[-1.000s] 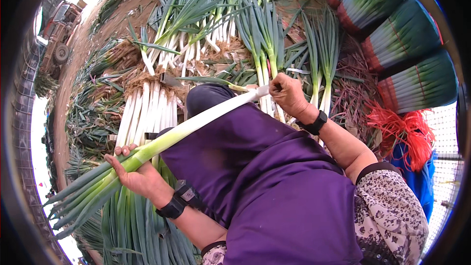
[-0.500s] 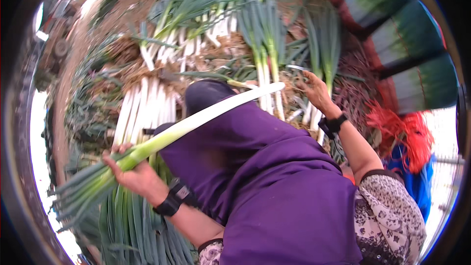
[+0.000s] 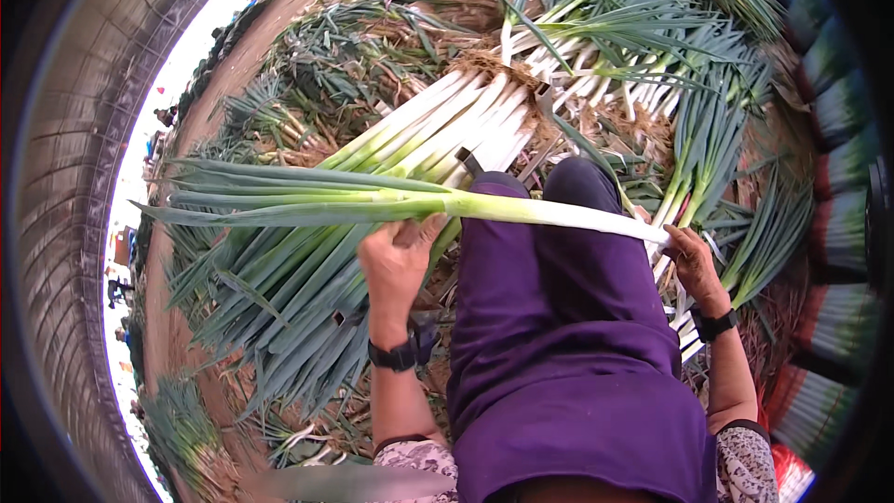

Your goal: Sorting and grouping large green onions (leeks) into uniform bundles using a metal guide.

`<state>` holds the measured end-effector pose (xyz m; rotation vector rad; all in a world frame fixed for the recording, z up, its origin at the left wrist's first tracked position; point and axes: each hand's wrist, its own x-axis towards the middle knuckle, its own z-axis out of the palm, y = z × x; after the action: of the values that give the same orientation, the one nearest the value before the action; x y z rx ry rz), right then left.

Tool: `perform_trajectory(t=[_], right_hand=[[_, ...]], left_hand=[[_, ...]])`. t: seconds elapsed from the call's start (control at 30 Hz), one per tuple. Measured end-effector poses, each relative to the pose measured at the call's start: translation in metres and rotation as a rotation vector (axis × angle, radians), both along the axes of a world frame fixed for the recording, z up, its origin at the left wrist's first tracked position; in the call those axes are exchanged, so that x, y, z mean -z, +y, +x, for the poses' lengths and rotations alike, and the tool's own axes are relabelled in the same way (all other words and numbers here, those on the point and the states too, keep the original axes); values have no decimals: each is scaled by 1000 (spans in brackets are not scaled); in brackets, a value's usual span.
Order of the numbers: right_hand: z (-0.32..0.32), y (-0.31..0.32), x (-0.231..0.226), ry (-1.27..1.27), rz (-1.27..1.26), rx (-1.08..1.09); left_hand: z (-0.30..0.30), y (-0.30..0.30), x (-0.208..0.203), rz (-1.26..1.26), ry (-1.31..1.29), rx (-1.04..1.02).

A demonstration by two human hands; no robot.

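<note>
A long leek (image 3: 549, 212) lies almost level above my knees, its green leaves to the left and its white end to the right. My left hand (image 3: 399, 265) is closed around it from below, where the leaves meet the pale stem. At the white end, the fingers of my right hand (image 3: 694, 265) pinch the tip. Beneath the leaves, a large heap of leeks (image 3: 289, 289) lies beside my left leg, white stalks pointing away from me.
A purple apron (image 3: 577, 354) covers my lap. More leeks (image 3: 689, 144) are spread at the far right, with loose leaf trimmings (image 3: 372, 56) beyond the heap. Stacked bundles of leeks (image 3: 833, 326) line the right side. A curved mesh-like wall (image 3: 70, 177) rises at far left.
The view has swung, so the scene sits differently. The leek has gone from slanted to nearly level, and my right hand, free before, now grips its white end.
</note>
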<state>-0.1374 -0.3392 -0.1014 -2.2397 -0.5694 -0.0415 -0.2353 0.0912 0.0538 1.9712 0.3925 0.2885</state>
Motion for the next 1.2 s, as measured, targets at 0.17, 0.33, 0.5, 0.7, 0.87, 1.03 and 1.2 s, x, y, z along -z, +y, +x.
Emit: perform_trajectory(t=[0.17, 0.33, 0.5, 0.7, 0.87, 1.03, 1.2], right_hand=[[29, 4, -28, 100, -103, -142], [39, 13, -43, 160, -127, -243], [65, 21, -53, 119, -268, -249], [187, 148, -103, -512, -230, -294], [297, 290, -57, -591, -206, -398], [345, 410, -2, -517, -387, -431], [359, 439, 34, -365, -369, -452]], left_hand=[[-5, -13, -12, 1300, -213, -121], [23, 28, 23, 1366, -159, 256], [42, 50, -14, 1377, -236, 436], [79, 120, -127, 1347, -48, 462], [106, 202, -85, 1333, 196, 353], [105, 276, 17, 1233, 336, 180], [119, 288, 40, 1150, 374, 183]])
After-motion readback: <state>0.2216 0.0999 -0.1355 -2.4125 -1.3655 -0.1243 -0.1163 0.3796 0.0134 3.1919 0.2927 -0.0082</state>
